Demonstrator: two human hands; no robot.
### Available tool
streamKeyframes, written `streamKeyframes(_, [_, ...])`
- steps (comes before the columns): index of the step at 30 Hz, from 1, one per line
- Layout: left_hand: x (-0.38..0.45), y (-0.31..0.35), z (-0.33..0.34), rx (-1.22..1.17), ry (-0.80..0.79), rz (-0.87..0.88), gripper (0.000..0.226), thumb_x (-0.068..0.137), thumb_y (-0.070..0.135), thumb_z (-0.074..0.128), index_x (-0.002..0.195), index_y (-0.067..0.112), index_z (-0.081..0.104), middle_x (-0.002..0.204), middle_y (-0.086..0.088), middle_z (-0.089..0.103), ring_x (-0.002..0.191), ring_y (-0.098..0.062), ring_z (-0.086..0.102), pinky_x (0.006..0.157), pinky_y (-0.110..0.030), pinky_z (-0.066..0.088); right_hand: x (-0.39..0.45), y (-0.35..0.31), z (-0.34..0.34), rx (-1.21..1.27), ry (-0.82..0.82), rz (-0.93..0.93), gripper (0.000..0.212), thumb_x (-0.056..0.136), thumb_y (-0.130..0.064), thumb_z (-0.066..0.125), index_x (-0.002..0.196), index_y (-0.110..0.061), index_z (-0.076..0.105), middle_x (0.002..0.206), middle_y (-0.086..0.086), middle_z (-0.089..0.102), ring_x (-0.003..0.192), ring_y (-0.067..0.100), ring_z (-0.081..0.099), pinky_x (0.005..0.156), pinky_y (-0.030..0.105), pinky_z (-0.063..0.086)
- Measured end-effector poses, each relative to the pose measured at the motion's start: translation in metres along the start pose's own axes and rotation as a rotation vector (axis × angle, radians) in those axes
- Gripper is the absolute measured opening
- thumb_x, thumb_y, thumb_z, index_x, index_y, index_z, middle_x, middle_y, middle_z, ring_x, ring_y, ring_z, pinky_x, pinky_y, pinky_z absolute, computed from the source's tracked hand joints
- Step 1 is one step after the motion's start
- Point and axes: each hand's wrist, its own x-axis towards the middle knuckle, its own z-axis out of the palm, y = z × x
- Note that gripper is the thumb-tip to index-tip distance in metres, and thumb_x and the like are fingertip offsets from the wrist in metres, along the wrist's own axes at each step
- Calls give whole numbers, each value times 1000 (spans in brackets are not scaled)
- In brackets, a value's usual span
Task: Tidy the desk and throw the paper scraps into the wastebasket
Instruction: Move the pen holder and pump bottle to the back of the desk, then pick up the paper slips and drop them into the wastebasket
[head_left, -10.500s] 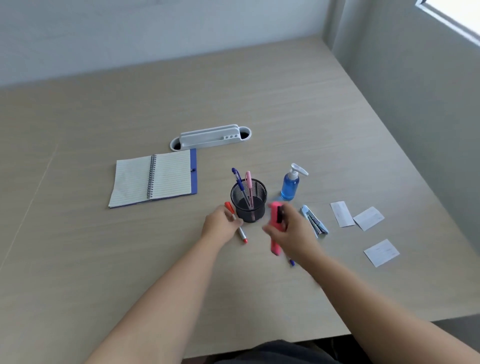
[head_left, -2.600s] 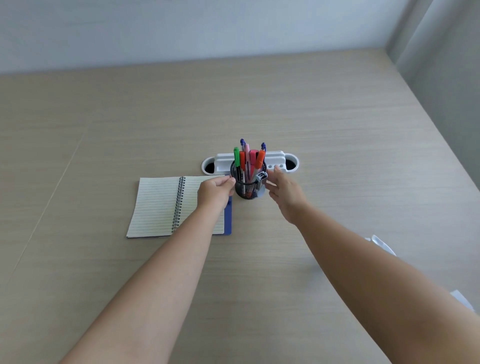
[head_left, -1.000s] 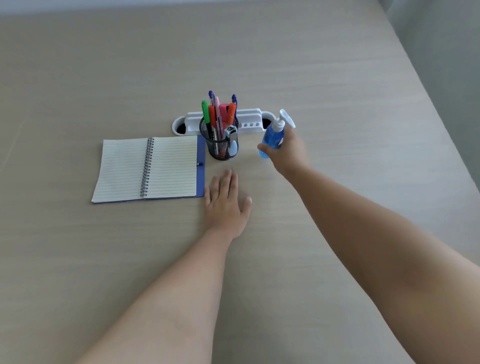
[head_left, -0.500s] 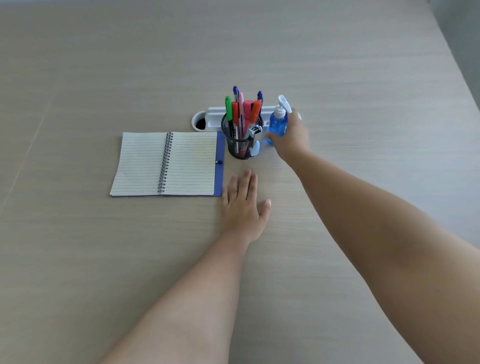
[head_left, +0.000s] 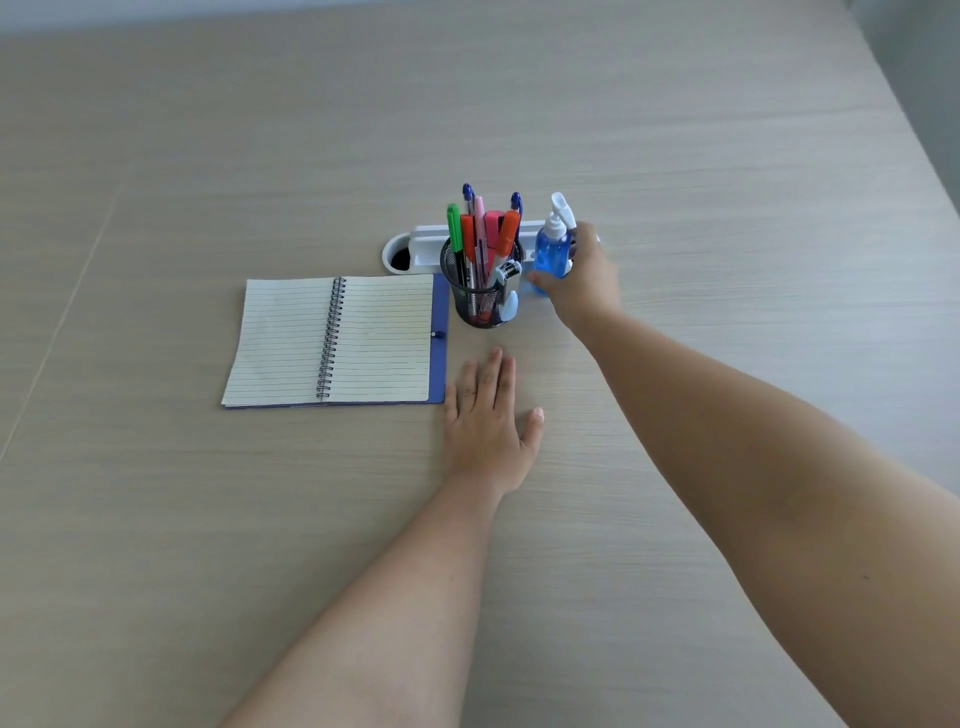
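A blue pump bottle (head_left: 552, 253) with a white nozzle stands upright on the desk, right of the black mesh pen cup (head_left: 479, 300). My right hand (head_left: 581, 283) is wrapped around the bottle's lower right side. The cup holds several pens and markers and a stapler. My left hand (head_left: 488, 423) lies flat, palm down, on the desk in front of the cup, fingers apart, holding nothing. An open spiral notebook (head_left: 336, 340) lies left of the cup. No paper scraps or wastebasket are in view.
A white cable-port cover (head_left: 427, 247) is set into the desk just behind the cup and bottle. The wooden desk (head_left: 727, 218) stretches far back and to the right, where its edge meets a grey wall.
Over the last second my right hand has brought the blue bottle from the right to just beside the pen cup. My left hand has stayed flat on the desk.
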Motion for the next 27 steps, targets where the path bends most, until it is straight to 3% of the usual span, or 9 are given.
streamKeyframes(3, [-1, 0, -1, 9, 4, 1, 74, 90, 57, 18, 154, 22, 5, 163, 7, 0, 149, -21, -3, 120, -45, -1, 1, 1, -4, 6, -6, 19, 51, 78, -20, 77, 119, -13, 48, 118, 8, 56, 88, 18, 52, 58, 16, 37])
streamKeyframes(6, [-1, 0, 0, 5, 12, 0, 74, 89, 57, 18, 154, 22, 7, 163, 7, 1, 149, -21, -1, 120, -45, -1, 3, 1, -4, 25, 2, 39, 52, 75, -21, 80, 115, -13, 48, 117, 8, 56, 86, 18, 52, 54, 16, 35])
streamKeyframes(13, [0, -1, 1, 3, 17, 8, 73, 91, 55, 22, 154, 21, 7, 163, 6, 1, 149, -22, -1, 120, -45, -1, 6, 6, 4, 29, 58, 38, 55, 72, -22, 82, 112, -13, 45, 119, 9, 55, 91, 20, 53, 69, 28, 40])
streamKeyframes(20, [2, -4, 4, -2, 39, 33, 73, 90, 55, 19, 153, 20, 12, 163, 5, 6, 149, -23, 2, 120, -45, 0, -27, 11, -16, 85, 118, 62, 61, 71, -24, 83, 119, -18, 47, 114, -2, 53, 93, 11, 50, 73, 24, 41])
streamKeyframes(23, [0, -6, 3, -95, 100, 82, 69, 90, 50, 22, 151, 18, 24, 160, 1, 22, 147, -22, 16, 118, -47, 10, -68, 30, -49, 76, 150, 86, 52, 74, -27, 80, 116, -23, 51, 111, -4, 53, 75, 7, 52, 60, 17, 39])
streamKeyframes(25, [-5, -4, 1, -169, 169, 196, 61, 91, 42, 31, 146, 16, 35, 153, -2, 38, 142, -22, 31, 115, -50, 19, -102, 49, -80, 25, 165, 83, 38, 78, -25, 77, 109, -23, 56, 111, -5, 56, 75, 8, 54, 62, 15, 41])
streamKeyframes(27, [-10, 5, 1, -213, 197, 354, 53, 90, 35, 38, 139, 18, 43, 142, -2, 51, 132, -21, 43, 111, -53, 29, -137, 69, -115, -52, 196, 98, 23, 82, -22, 72, 101, -24, 60, 107, -6, 60, 79, 12, 57, 70, 23, 48])
